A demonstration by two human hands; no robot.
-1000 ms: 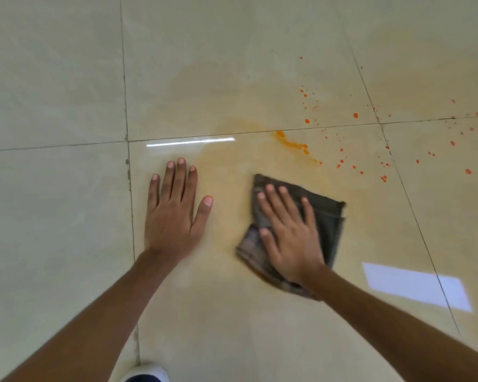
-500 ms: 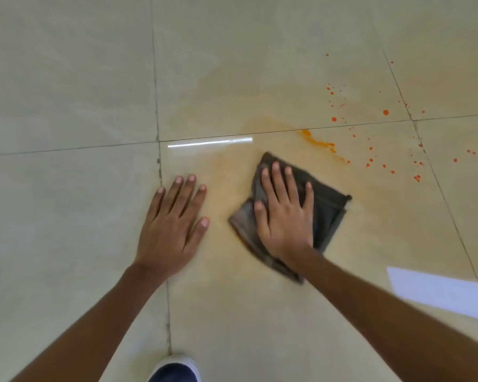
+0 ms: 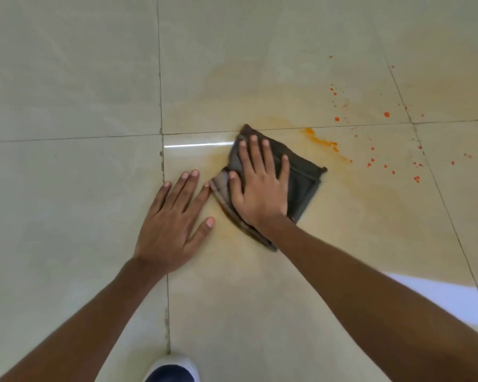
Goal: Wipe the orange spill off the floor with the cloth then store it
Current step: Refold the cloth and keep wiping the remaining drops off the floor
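Pressing 1 cloth: right hand

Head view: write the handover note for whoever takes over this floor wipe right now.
Left hand: flat on the glossy beige tiled floor, fingers straight, holding nothing.
Right hand: pressing flat on the folded dark grey cloth, beside the left fingertips.
Done: pale orange film around the cloth, smeared thin.
To do: thick orange streak and scattered orange droplets to the cloth's right; then store the cloth.
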